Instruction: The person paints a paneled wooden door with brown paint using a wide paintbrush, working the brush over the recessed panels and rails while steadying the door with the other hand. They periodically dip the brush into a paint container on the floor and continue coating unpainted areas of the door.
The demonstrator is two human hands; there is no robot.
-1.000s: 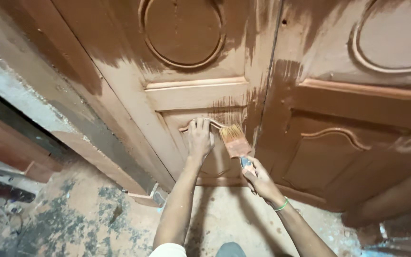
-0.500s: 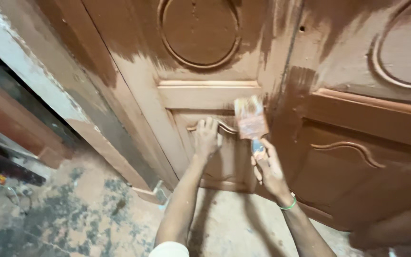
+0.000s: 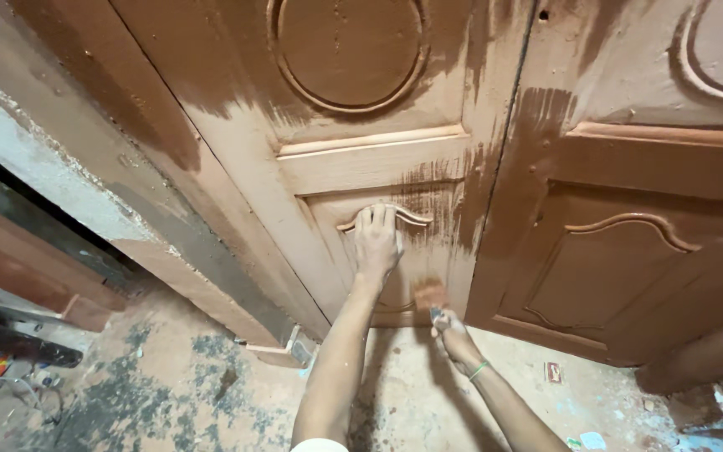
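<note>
- Far left: grey rough plaster wall edge (image 3: 18,142), flaking, dark gap beneath it, a reddish-brown timber plank (image 3: 35,272) lying low beside the gap.
- Bottom left: dusty concrete floor (image 3: 169,385) with dark blotches, small clutter at the corner, too blurred to name.
- Brown wooden door frame post (image 3: 186,192) slants down to the floor, upper part dark brown, lower part paler.
- Left carved wooden door leaf (image 3: 370,163): oval raised moulding up top, horizontal rail across the middle, arched panel below. Mostly pale tan primer, with dark brown streaks near its right edge.
- My left hand (image 3: 376,238) is flat on that arched panel, fingers spread a little and pointing up, fingertips touching the curved moulding. Palm pressed on wood, gripping nothing.
- My right hand (image 3: 453,335) is lower and to the right, near the bottom of the same leaf, wrapped tight round the handle of a flat paint brush with brown-loaded bristles (image 3: 430,297). Green band on that wrist.
- Brush bristles point up and touch the lower right part of the panel, just below the streaked patch. Hands well apart.
- Right carved wooden door leaf (image 3: 629,243): mostly dark brown, arched panel low, pale area with curved moulding at top right.
- Bottom right floor: small scraps, unclear.
</note>
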